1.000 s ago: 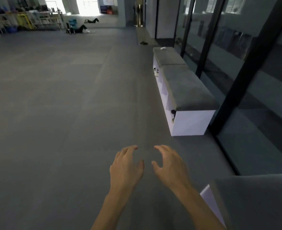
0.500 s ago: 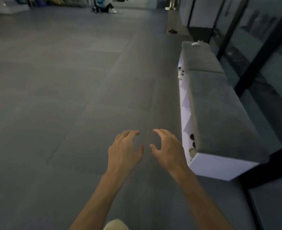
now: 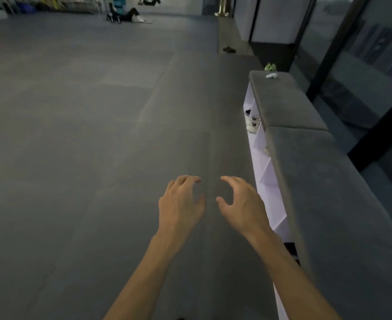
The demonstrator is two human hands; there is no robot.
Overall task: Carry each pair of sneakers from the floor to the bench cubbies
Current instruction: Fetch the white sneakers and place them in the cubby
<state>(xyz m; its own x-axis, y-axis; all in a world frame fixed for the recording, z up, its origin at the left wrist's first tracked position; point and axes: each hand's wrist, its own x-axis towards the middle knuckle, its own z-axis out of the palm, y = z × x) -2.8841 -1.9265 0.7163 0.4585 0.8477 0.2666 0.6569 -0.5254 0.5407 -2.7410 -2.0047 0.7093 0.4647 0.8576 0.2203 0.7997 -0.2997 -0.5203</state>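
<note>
head view. we see the left hand (image 3: 181,204) and right hand (image 3: 238,205) held out low in front, palms down. fingers are loosely curled and thumbs face each other across a small gap. both hands are empty and touch nothing.

the bench (image 3: 305,172) runs along our right, its long axis pointing straight away from us. its white cubbies (image 3: 265,181) open left toward the floor, and the right hand is the nearer one to them.

white sneakers (image 3: 252,122) already sit in a far cubby. something dark (image 3: 290,249) shows in the nearest one, too cropped to name.

the green sneakers (image 3: 270,66) look to be on the floor just past the bench's far end, ahead and to the right, well apart from both hands. we can't tell which way their toes point. a dark pair (image 3: 229,50) lies further on, near the wall, too small to say if it's sneakers. a small white object (image 3: 271,75) rests on the far cushion.

we judge the next pickup is the green pair, which means walking the length of the bench, with the right hand on the closer side.
</note>
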